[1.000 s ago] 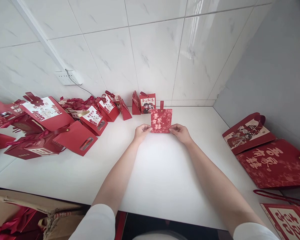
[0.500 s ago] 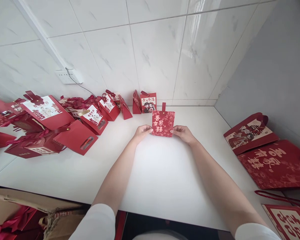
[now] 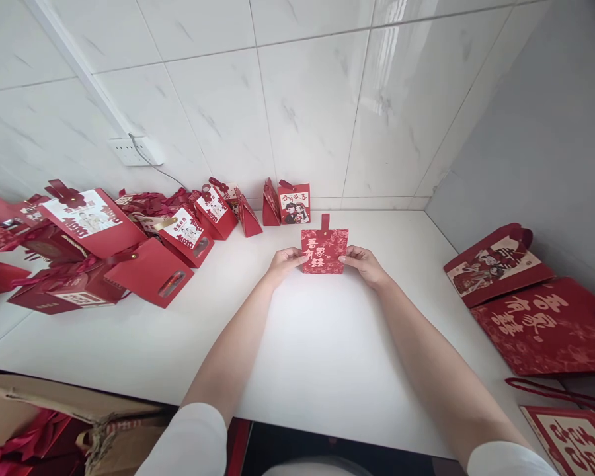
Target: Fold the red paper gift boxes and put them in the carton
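A red gift box [image 3: 325,251] with gold characters and a ribbon loop on top stands on the white table in front of me, its printed face towards me. My left hand [image 3: 284,266] pinches its left edge between thumb and fingers. On the opposite edge, my right hand [image 3: 363,264] grips it the same way, thumb in front. The fingers behind the box are partly hidden. Just behind it, near the wall, stands a small red box with a cartoon couple [image 3: 294,205], beside a narrow red box seen from its side [image 3: 271,202].
Several red boxes crowd the table's left, including a plain red box with a window [image 3: 151,272]. Larger red boxes [image 3: 540,324] lean at the right by a grey panel [image 3: 515,152]. An open cardboard carton [image 3: 44,396] sits lower left. A socket [image 3: 135,151] is on the tiled wall.
The red gift box has tilted, so its front face looks shorter and its top edge sits lower. Both hands have kept their hold and barely moved.
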### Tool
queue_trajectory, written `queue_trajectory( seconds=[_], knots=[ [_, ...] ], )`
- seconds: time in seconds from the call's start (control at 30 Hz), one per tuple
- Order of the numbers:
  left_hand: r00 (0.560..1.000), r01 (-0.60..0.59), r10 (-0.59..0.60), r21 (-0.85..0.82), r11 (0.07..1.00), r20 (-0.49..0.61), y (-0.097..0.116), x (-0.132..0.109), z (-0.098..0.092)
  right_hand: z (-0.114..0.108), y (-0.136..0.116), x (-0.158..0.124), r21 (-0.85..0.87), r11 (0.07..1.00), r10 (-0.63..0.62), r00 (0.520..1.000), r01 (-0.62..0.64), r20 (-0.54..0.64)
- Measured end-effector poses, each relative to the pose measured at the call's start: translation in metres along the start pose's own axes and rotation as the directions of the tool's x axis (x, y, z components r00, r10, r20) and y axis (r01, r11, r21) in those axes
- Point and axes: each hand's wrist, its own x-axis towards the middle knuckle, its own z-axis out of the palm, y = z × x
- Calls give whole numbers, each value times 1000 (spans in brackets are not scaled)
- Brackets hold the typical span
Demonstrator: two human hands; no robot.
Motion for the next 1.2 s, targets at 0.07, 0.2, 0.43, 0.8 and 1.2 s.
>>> queue_trajectory(
  seconds=[0.07, 0.2, 0.43, 0.8, 1.2],
  knots=[
    [1000, 3, -3, -5, 1000, 13, 0, 0, -2, -1, -1, -1, -3, 1000, 17, 1000, -17, 15],
    [999, 13, -13, 3, 1000, 29, 0, 0, -3, -1, -3, -1, -16, 999, 40, 999, -40, 6],
    [999, 27, -27, -5, 1000, 38, 0, 0, -3, -2, -3, -2, -11, 999, 43, 999, -43, 14],
    [1000, 24, -24, 2, 1000, 9, -1, 0, -3, -2, 1, 1, 8, 1000, 21, 999, -20, -31],
    [1000, 11, -10, 41, 999, -29, 1, 0, 0, 3, 4, 2, -99, 995, -13, 997, 6, -75]
  ],
)
